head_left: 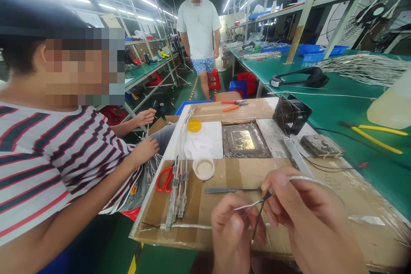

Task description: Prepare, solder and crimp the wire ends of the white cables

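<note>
Over the front of the cardboard-covered bench [324,227], my right hand [308,214] pinches a whitish cable [308,180] close to its stripped end. Thin white, green and dark wires [257,202] fan out from that end. The fingers of my left hand [229,231] are closed on the wires, just left of my right hand; exactly which strands they grip is hard to see. Behind my hands lies a slim grey metal tool [221,190]. Another cable with bared coloured wires [189,226] is laid along the bench's front edge.
USB cables [178,192], red scissors [165,180] and a white cup [203,168] lie left. Behind are a square pot with shiny metal [243,139], a fan [289,115] and orange-handled pliers [233,105]. A co-worker [64,158] sits left; another person [199,25] stands ahead.
</note>
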`<state>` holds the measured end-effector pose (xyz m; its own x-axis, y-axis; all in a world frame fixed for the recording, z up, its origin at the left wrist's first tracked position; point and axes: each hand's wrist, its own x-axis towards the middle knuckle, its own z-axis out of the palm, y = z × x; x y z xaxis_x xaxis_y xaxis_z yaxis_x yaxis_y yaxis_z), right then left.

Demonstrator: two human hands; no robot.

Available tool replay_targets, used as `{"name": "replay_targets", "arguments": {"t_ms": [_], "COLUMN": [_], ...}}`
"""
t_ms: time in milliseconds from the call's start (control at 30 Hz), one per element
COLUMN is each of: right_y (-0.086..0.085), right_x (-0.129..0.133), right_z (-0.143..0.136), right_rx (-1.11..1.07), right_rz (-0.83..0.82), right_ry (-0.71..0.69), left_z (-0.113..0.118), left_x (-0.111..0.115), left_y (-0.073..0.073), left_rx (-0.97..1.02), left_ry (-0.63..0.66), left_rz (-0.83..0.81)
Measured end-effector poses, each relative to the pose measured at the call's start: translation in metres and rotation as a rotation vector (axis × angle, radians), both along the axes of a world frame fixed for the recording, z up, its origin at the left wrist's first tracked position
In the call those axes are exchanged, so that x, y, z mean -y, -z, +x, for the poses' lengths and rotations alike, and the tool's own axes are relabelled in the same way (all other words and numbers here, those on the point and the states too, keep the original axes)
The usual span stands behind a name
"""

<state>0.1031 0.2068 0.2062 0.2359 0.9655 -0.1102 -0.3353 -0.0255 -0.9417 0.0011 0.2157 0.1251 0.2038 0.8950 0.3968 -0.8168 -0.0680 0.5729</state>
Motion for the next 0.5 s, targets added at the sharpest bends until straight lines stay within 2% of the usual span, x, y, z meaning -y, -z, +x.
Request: {"name": "replay_targets", "arguments": {"t_ms": [133,233,367,433,500], "right_y": [0.0,0.001,-0.001,-0.007,-0.015], "right_x": [-0.001,-0.003,-0.005,-0.008,-0.014], "right_z": [0.002,0.008,0.014,0.015,0.015], "right_rx": [0.05,0.094,0.133,0.188,0.247], "right_rz": [-0.011,0.002,0.004,0.012,0.012], "right_ry": [0.017,0.025,-0.033,-0.037,-0.036], "left_z": [0.004,0.009,0.018,0.021,0.024], "left_x": [0.001,0.004,0.016,0.022,0.027], "left_y": [0.003,0.011,0.022,0.021,0.015], "left_rx": [0.041,-0.046,-0.412,-0.636,-0.745], "left_ry": [0.016,0.079,0.303,0.411,0.49], "left_rz": [-0.071,-0.069,-0.105,-0.119,-0.122]}}
